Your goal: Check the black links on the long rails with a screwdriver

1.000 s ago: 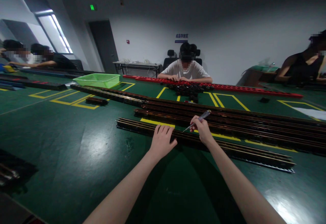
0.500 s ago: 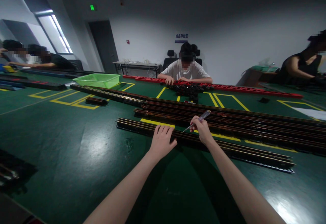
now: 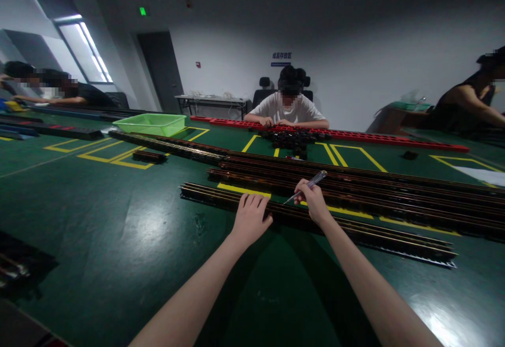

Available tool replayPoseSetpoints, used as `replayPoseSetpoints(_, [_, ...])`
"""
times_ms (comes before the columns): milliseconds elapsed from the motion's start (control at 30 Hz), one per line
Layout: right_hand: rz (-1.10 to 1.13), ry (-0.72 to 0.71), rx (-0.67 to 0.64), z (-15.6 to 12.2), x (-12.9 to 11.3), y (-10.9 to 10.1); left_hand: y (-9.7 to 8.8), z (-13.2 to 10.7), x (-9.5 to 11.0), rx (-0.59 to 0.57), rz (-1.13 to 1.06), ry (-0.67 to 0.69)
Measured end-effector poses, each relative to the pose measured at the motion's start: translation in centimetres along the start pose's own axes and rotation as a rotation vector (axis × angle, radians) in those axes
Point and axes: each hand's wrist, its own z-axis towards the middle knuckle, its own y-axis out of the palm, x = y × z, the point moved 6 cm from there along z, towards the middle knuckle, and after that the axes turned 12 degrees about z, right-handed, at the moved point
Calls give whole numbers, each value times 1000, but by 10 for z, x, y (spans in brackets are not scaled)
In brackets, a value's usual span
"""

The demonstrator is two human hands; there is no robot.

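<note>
my left thumb is tucking in a little closer to the palm than half a second ago, and otherwise both my hands are staying put; the person [image 3: 287, 107] beyond the nearest rail is drawing a hand back to the red strip [image 3: 355, 135].

the nearest rail [image 3: 394, 237] is a long, narrow, dark metal track with glossy brassy ridges, lying flat on the smooth green table [image 3: 118, 231]. my left hand [image 3: 249, 220] is lying flat and uncurled on it, fingers spread across its ridges, gripping nothing. my right hand [image 3: 313, 199] is pinching a slim screwdriver [image 3: 307, 185] with a clear plastic handle, tip slanting down to the rail just beside my left fingers.

more rails [image 3: 355, 178] of the same kind are lying just behind the nearest rail, a heap of black parts [image 3: 294, 139] farther behind, and a green plastic tray [image 3: 152, 123] well beyond its left end.
</note>
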Motion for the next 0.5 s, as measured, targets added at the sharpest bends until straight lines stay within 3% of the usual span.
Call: replayPoseSetpoints(500, [8, -17, -10, -1, -3, 1, 0, 0, 0, -8, 12, -15])
